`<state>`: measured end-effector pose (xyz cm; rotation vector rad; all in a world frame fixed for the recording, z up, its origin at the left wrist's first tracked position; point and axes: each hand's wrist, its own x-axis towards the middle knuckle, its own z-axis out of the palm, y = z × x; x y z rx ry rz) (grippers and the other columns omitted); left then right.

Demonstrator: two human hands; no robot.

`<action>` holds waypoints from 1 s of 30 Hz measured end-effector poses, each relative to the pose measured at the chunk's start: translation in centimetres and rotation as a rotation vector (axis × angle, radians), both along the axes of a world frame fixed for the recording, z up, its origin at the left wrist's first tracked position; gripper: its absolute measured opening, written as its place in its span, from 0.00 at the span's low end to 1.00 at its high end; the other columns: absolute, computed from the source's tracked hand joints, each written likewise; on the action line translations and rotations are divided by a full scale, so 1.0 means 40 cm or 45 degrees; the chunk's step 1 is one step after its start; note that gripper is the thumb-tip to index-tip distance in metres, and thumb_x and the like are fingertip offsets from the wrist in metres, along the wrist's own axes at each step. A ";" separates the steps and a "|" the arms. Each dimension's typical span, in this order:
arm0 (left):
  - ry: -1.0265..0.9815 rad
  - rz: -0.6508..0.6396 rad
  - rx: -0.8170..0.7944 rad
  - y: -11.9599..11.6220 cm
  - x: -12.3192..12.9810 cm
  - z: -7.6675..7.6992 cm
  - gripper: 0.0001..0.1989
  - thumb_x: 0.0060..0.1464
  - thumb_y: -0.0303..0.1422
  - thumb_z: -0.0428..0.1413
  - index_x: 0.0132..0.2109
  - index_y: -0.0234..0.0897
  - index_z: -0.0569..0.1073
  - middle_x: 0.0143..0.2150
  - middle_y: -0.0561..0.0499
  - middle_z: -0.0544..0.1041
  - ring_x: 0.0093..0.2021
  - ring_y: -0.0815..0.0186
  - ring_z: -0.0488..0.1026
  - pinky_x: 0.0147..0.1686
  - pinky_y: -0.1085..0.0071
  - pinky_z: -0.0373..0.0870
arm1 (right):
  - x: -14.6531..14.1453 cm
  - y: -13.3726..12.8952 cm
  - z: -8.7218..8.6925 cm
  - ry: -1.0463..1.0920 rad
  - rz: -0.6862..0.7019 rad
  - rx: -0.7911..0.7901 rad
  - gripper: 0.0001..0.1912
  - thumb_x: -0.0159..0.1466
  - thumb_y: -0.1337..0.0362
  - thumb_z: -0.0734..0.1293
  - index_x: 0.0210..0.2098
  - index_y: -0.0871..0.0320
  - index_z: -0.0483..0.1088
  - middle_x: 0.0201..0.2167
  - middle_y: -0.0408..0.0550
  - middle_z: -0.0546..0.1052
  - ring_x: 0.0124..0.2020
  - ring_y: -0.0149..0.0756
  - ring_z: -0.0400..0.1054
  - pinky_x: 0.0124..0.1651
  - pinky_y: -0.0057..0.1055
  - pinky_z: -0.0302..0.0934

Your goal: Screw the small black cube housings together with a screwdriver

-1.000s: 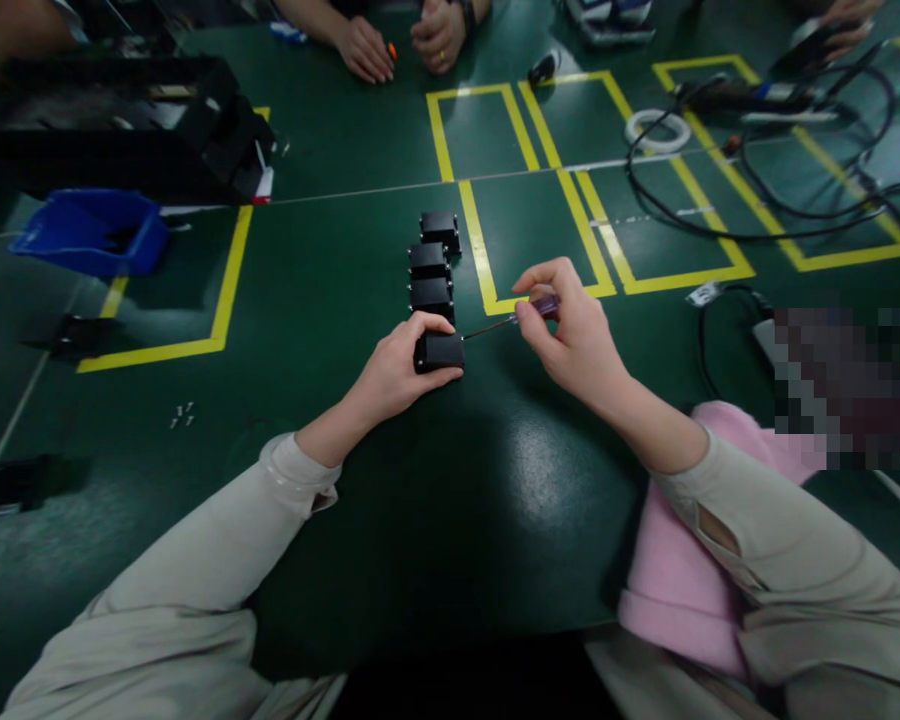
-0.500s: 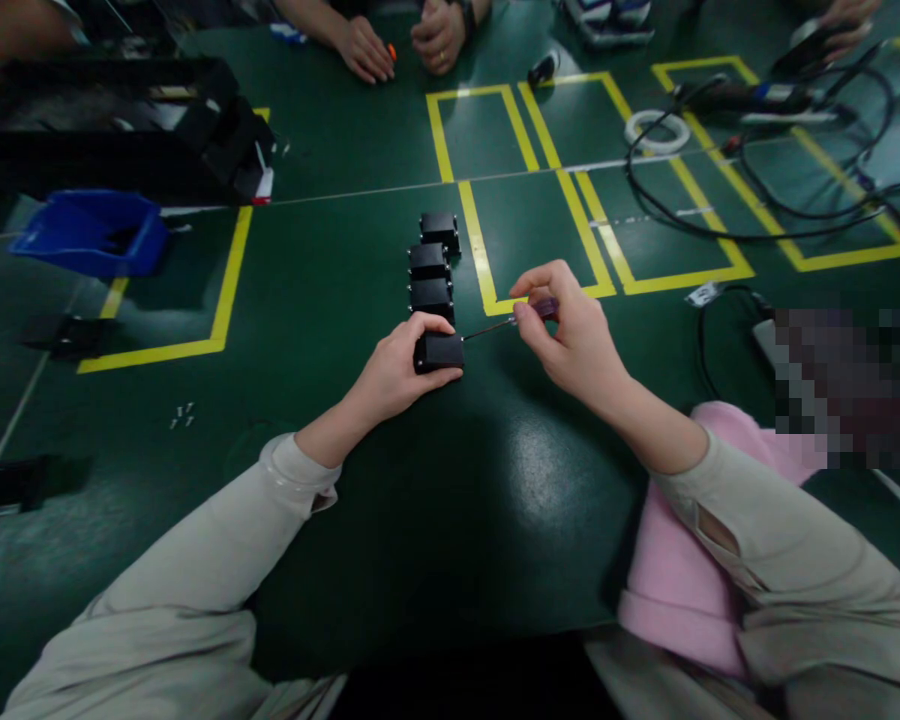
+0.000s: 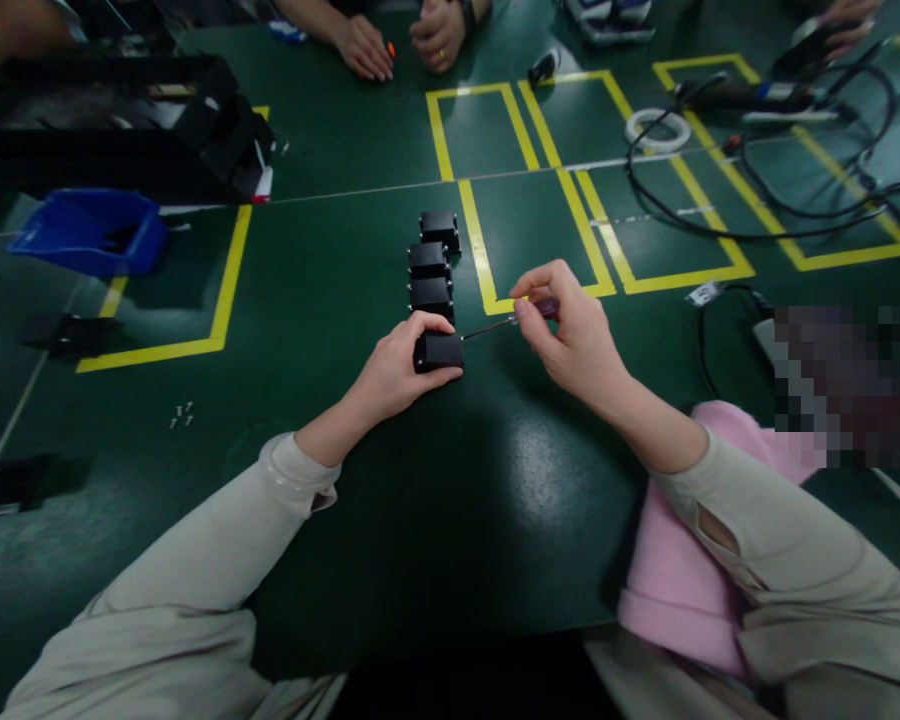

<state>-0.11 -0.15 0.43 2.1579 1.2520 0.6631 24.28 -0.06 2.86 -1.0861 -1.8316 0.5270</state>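
Note:
My left hand (image 3: 399,370) grips a small black box (image 3: 442,350) on the green table, thumb along its near edge and fingers round its far side. In my right hand (image 3: 570,325) is a screwdriver (image 3: 546,307), pinched by its dark purple handle between thumb and fingers. Its thin shaft slants left and down, and the tip meets the right end of the box near a corner. Beyond the held box, several similar black boxes (image 3: 430,294) with small screws at their ends stand in a row.
Several loose screws (image 3: 183,412) lie to the left. A blue bin (image 3: 94,235) and a long black tray (image 3: 112,130) stand at the far left. Pink cloth (image 3: 675,590) lies beneath my right forearm. Black cables (image 3: 690,235) loop at the right. Another person's hands (image 3: 365,48) rest across the table.

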 end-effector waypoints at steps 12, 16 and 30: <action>0.011 0.013 -0.006 0.000 0.002 0.001 0.21 0.54 0.39 0.64 0.52 0.40 0.69 0.52 0.48 0.76 0.50 0.57 0.74 0.50 0.62 0.68 | 0.000 -0.002 0.003 0.007 -0.001 -0.018 0.04 0.68 0.64 0.62 0.43 0.56 0.65 0.26 0.37 0.67 0.23 0.26 0.63 0.31 0.29 0.58; 0.005 0.007 0.004 0.000 0.002 0.002 0.21 0.54 0.38 0.64 0.52 0.40 0.69 0.52 0.48 0.75 0.50 0.57 0.74 0.50 0.62 0.68 | 0.001 -0.002 0.002 0.011 0.001 -0.025 0.05 0.68 0.64 0.63 0.44 0.56 0.65 0.29 0.38 0.68 0.24 0.25 0.64 0.32 0.29 0.60; 0.010 0.010 0.002 0.001 -0.001 -0.002 0.21 0.54 0.39 0.64 0.52 0.41 0.68 0.52 0.48 0.75 0.49 0.57 0.74 0.50 0.61 0.68 | -0.002 -0.004 0.011 -0.002 0.062 -0.039 0.06 0.70 0.60 0.62 0.38 0.55 0.64 0.24 0.36 0.67 0.23 0.25 0.64 0.30 0.28 0.57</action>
